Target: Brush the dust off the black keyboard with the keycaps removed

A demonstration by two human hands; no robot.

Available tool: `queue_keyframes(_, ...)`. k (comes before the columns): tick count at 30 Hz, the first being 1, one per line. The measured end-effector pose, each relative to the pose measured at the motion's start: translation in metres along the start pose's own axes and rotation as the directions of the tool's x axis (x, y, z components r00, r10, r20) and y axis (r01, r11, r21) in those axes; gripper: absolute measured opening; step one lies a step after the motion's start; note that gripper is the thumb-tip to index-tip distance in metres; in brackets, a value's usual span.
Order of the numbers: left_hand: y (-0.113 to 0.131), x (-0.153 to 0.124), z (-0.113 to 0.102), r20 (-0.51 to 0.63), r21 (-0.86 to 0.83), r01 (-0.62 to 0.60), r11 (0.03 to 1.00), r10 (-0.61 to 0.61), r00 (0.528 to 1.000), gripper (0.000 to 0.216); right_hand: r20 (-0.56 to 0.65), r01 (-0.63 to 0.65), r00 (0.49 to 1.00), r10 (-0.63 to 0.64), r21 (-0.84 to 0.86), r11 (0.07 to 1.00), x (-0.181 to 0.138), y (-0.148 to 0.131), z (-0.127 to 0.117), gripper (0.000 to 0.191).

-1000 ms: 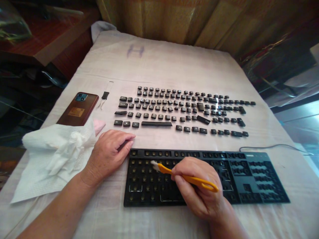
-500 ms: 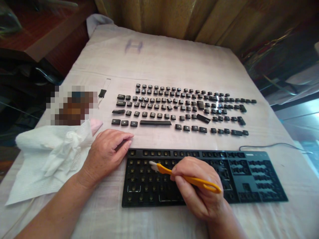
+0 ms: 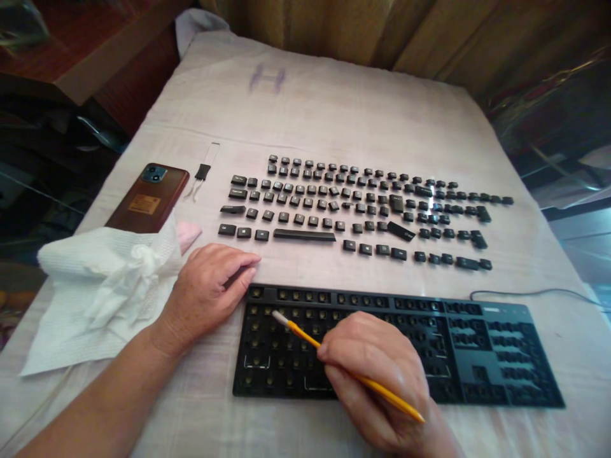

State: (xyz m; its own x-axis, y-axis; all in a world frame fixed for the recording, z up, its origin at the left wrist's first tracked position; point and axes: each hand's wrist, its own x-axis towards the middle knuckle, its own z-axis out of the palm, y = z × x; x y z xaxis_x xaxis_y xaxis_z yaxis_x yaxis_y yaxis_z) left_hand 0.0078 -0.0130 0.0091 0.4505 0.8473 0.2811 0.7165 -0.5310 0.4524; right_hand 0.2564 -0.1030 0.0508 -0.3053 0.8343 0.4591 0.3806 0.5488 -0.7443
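My right hand (image 3: 377, 375) pinches a yellow-handled paintbrush (image 3: 303, 335), its pale bristles pointing left. The bristle tip is over the upper left part of a black computer keyboard (image 3: 480, 356), among key sockets stripped of their caps. Whether the bristles touch a socket I cannot tell. My left hand (image 3: 207, 292) lies on the cloth beside the keyboard's upper left corner, thumb and forefinger stretched out with a gap between them, holding nothing. Beyond the keyboard, loose black keycaps (image 3: 312, 189) are laid out in rows, with the long spacebar (image 3: 304, 235) in front.
Left of my left hand lies a crumpled white paper towel (image 3: 95, 299), partly over a reddish-brown phone (image 3: 151, 197). A wire keycap puller (image 3: 202, 172) sits near the phone. A cable (image 3: 534, 292) runs off right. A pale cloth (image 3: 363, 108) covers the table.
The brush tip has shifted slightly left across the sockets, and the brush has turned in my right hand, its handle end now lower. My left hand stays in place. The view has shifted slightly.
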Motion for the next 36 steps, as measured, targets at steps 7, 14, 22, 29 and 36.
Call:
queue_keyframes(7,0.0,0.001,0.0,0.018,0.005,0.003,1.0,-0.003,1.0,0.025,0.064,-0.022,0.998,0.027,-0.068,0.997,0.002,0.003,-0.002,0.016)
queue_keyframes(14,-0.004,0.001,0.003,-0.021,-0.002,-0.039,0.999,0.039,0.999,0.022,-0.031,-0.012,1.0,0.007,-0.174,0.985,-0.001,0.001,-0.013,0.017)
queue_keyframes(22,-0.003,0.001,0.003,-0.045,0.002,-0.048,0.999,0.048,0.998,0.023,-0.305,-0.061,0.952,-0.011,-0.225,0.972,-0.017,0.0,-0.017,0.025)
queue_keyframes(29,-0.003,0.002,0.003,-0.052,-0.013,-0.036,0.999,0.035,0.998,0.024,-0.21,-0.04,0.978,-0.007,-0.218,0.975,-0.012,0.002,-0.019,0.02)
queue_keyframes(36,-0.004,0.001,0.004,-0.025,-0.019,-0.002,1.0,0.002,1.0,0.026,-0.146,-0.003,0.989,-0.034,-0.246,0.969,-0.006,0.001,-0.015,0.016)
